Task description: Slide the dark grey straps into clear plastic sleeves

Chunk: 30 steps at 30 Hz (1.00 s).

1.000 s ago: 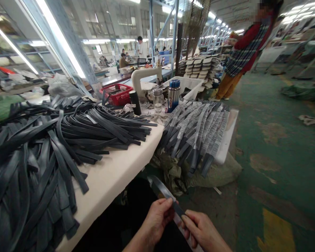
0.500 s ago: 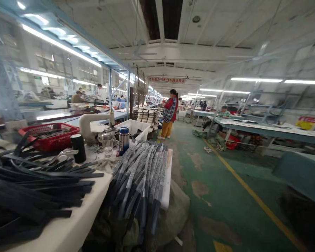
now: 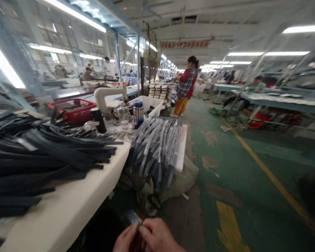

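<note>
Low at the bottom centre, my left hand [image 3: 126, 239] and my right hand [image 3: 159, 235] are close together, fingers pinched. Between the fingertips is a small blurred, greyish thing that I cannot make out. Up and left of them, a heap of dark strips [image 3: 55, 148] lies on a cream-covered table [image 3: 94, 196]. Beyond my hands, a bundle of grey wrapped strips [image 3: 157, 147] hangs over the edge of a white surface [image 3: 182, 148].
A red basket [image 3: 76, 113], a black cylinder [image 3: 98, 120], a glass jar [image 3: 123, 117] and a blue-capped flask [image 3: 138, 114] stand behind the strips. A white bin [image 3: 149, 105] is beyond them. A person [image 3: 186, 85] stands in the aisle.
Both hands have come into view at the bottom. The view has tilted down and turned left, so the tables and strips appear higher and farther right.
</note>
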### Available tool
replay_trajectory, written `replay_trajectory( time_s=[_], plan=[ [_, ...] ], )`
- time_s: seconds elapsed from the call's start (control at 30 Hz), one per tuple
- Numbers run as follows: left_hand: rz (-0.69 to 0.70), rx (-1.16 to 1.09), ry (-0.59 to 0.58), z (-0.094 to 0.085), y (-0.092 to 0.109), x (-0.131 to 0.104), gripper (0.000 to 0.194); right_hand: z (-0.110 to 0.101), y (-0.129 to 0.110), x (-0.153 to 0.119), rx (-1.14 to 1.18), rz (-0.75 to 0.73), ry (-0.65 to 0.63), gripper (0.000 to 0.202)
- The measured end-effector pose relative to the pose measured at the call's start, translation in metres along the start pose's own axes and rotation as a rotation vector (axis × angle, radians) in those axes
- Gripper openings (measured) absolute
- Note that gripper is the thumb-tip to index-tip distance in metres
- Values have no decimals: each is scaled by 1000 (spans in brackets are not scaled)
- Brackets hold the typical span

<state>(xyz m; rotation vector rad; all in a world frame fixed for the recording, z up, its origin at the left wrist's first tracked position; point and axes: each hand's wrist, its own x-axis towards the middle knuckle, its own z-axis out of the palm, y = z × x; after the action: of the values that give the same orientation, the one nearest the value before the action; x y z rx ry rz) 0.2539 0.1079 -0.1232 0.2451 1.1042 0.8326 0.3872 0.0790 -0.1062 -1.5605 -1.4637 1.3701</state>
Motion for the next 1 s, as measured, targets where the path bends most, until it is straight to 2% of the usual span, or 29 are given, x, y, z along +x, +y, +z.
replay_trajectory(
  time_s=[0.07, 0.13, 0.2, 0.27, 0.37, 0.47, 0.57, 0.77, 0.9, 1.0],
  plan=[
    [-5, -39, -81, -24, 4, -6, 26, 10, 1, -13, 126, -27, -43, 41],
    [-5, -86, -30, -38, 14, -5, 23, 4, -4, -27, 262, -79, -127, 38],
    [0, -103, 5, -43, 24, -3, 22, -10, -14, -40, 266, -140, -242, 33],
    [0, -108, 4, -44, 29, -3, 23, -23, -23, -49, 128, -240, -302, 28],
    [-33, -123, -25, -39, 26, -6, 23, -30, -28, -53, -158, -525, -220, 28],
    [-76, -128, -40, -35, 18, -10, 22, -25, -23, -44, -333, -745, -73, 26],
    [-110, -109, -64, -32, 13, -14, 23, -15, -15, -29, -429, -776, 24, 26],
    [-103, -123, -139, -31, 9, -24, 15, -1, 2, 8, -476, -825, 124, 26],
    [-127, -211, -208, -29, 6, -28, 16, 1, 8, 16, -335, -925, 59, 26],
    [-193, -267, -268, -25, 4, -24, 27, -10, -8, -2, -185, -803, -40, 22]
  ],
)
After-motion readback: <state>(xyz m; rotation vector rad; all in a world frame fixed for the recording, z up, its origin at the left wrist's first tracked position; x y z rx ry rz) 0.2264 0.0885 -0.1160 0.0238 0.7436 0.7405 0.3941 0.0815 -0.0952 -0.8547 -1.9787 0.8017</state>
